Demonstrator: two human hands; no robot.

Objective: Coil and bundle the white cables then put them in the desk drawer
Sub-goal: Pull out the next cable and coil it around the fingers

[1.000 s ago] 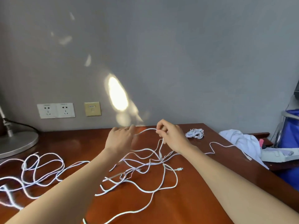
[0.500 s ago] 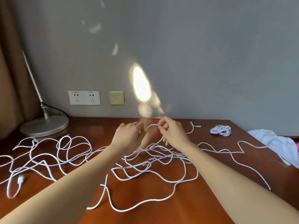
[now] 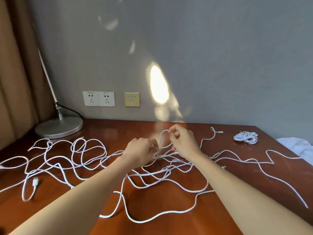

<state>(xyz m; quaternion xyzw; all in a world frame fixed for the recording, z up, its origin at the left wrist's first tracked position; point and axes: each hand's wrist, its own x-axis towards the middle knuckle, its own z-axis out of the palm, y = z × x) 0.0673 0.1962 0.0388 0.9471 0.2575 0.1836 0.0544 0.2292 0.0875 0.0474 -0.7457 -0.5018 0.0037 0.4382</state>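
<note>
Pinching a white cable loop (image 3: 160, 139) over the desk (image 3: 160, 200), curled left hand (image 3: 141, 154) and higher right hand (image 3: 183, 144)

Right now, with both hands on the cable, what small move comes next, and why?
Probably feed another length from the right hand into the left hand as a second loop: only one small loop is formed, and most white cable lies tangled on the desk.
</note>
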